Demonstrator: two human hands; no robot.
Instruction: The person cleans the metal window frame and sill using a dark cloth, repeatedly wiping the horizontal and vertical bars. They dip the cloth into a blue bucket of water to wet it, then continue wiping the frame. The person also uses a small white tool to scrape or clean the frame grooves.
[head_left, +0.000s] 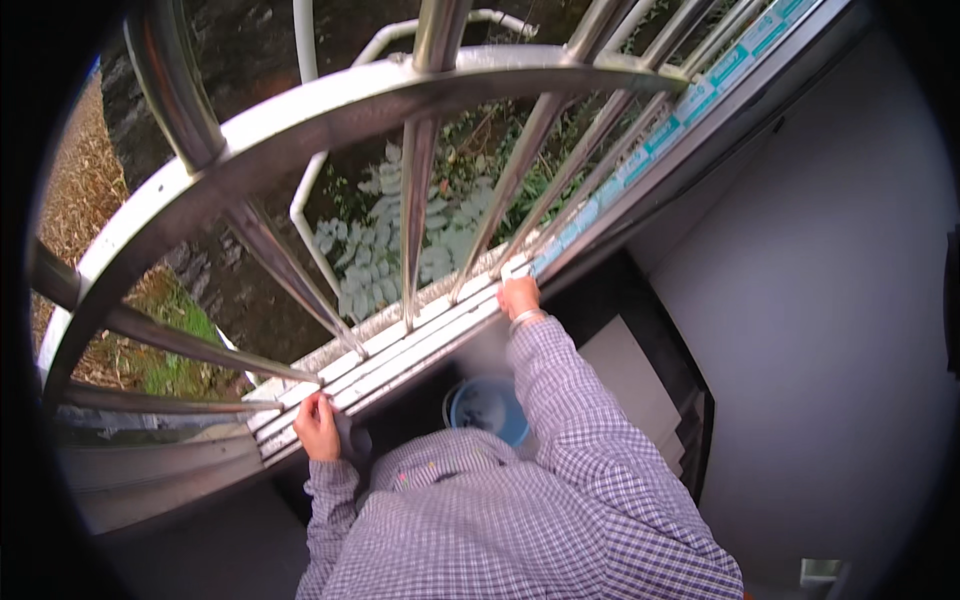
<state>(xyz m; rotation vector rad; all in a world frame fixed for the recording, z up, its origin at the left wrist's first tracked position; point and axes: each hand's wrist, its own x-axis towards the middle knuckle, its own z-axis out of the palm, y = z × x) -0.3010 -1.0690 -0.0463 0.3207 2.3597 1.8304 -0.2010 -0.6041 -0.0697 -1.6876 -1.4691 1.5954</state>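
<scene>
A white sliding-window track (409, 341) with several grooves runs diagonally before me. My left hand (316, 429) rests at its near left part, fingers curled together by the foot of a metal bar; whether they pinch anything is hidden. Farther along, my right hand (519, 295) presses on the track, closed around a small white piece (516, 265), possibly a cloth. Just beyond that hand, printed teal-and-white protective film (645, 150) covers the window frame. Stainless-steel bars (417, 217) of a window guard rise from the outer sill, joined by a curved metal band (315, 105).
Below the sill, a blue bucket (489, 409) with some liquid stands close to my body. Pale flat panels (634, 367) lie to its right, near a grey wall (810, 247). Outside the bars are white pipes (306, 202), leafy plants (405, 217) and dark water or ground.
</scene>
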